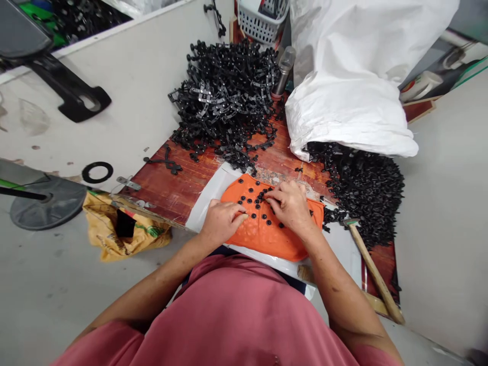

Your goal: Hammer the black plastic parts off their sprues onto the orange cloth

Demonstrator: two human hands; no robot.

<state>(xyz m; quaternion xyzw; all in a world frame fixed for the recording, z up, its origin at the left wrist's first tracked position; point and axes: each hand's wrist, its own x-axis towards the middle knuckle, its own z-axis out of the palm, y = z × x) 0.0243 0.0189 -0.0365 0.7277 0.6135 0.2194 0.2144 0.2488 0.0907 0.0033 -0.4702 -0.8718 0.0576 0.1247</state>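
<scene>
An orange pad [263, 239] lies on a white sheet at the table's front edge, with several small round black pieces [264, 216] scattered over it. Over its left side, my left hand [222, 220] has thumb and fingertips pinched together; anything between them is too small to name. My right hand [290, 204] reaches over the upper middle of the pad, its fingers pinched at a cluster of the black pieces. What it grips is hidden by the fingertips.
Behind the pad rises a heap of black linked parts [229, 96]. A white sack [351, 96] spills small black parts [366, 188] at the right. A wooden-handled hammer [375, 274] lies at the right edge. A yellow bag [114, 229] stands on the floor, left.
</scene>
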